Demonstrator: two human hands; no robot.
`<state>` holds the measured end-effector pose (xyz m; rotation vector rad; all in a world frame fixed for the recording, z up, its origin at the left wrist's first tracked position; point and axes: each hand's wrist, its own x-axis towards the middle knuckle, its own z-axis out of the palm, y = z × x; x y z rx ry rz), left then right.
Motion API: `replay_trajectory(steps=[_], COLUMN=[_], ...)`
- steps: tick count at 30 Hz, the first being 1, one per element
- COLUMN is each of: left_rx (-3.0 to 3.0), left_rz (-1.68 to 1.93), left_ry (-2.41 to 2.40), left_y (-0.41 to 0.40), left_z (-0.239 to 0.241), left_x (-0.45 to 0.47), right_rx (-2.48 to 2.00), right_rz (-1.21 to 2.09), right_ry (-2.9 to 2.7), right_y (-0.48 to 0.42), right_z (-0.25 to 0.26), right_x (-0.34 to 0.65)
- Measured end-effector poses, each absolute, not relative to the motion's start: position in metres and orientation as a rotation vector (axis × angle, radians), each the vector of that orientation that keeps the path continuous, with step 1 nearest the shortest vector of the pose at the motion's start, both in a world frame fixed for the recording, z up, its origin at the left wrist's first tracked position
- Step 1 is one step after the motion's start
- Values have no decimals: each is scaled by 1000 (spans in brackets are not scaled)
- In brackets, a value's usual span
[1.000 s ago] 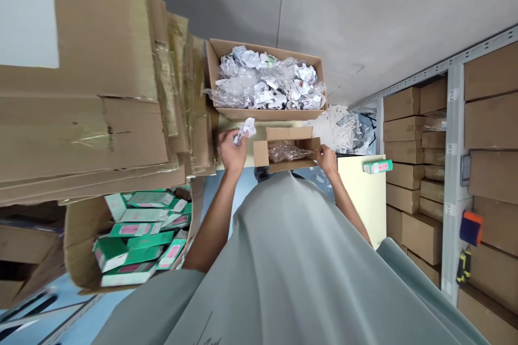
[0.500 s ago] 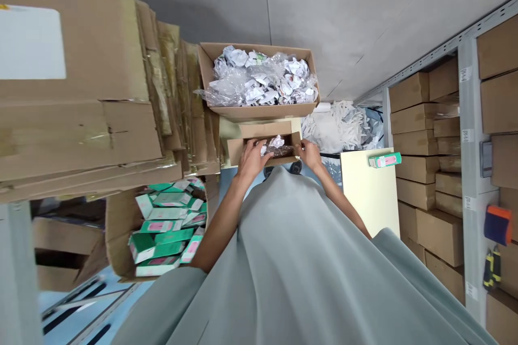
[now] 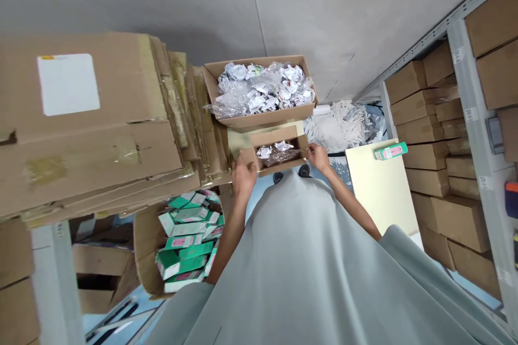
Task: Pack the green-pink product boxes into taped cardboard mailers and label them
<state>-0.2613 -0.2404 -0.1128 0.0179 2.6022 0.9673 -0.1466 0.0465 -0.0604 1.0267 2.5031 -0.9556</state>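
Note:
A small cardboard box (image 3: 279, 168) stands with its flaps up on a pale board in front of me. Inside it lie crumpled white paper (image 3: 283, 146) and clear plastic wrap (image 3: 281, 157). My left hand (image 3: 244, 177) is at the box's left flap, its fingers bent around the flap's edge and slightly blurred. At the opposite end, my right hand (image 3: 318, 157) pinches the right flap between thumb and fingers. Whatever lies beneath the paper and plastic is hidden.
Behind stands a larger carton (image 3: 263, 118) filled with crumpled paper and plastic. Flattened cardboard (image 3: 101, 156) is stacked at left, above a carton of green-and-white boxes (image 3: 190, 240). One green box (image 3: 390, 151) lies on a cream board (image 3: 378, 188) at right, beside shelved cartons (image 3: 457, 215).
My left hand has moved out of the small box to its left flap, uncovering more crumpled paper. My right hand stays at the right flap. The camera view has shifted and tilted.

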Motion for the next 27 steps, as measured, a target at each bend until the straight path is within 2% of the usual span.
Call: replay_trajectory(steps=[3,6,9,14,19,27], left_rx=[-62,101,325,738,1075,1351], left_rz=[1099,1114,1147,1164,1030,880], left_ry=[2538,2444,2328,2006,1766,1650], left_y=[-237,-223,-194,-109,-5,109], left_z=[-116,-111,-104,-94,-80,-68], left_x=[-269,-277,-275,-248,-175,-44], right_rx=[1236,1480,1769,2330,2776,3064], right_rz=[-1273,-1594,-1725,-1759,-1746,-1643], right_ry=[2368,2213,2179,2026,1775,1514], right_y=[48,48,41,20,9,41], right_z=[-61,-62,-60,-40,-21,-49], right_x=[-125,-88,-34,70,162,255])
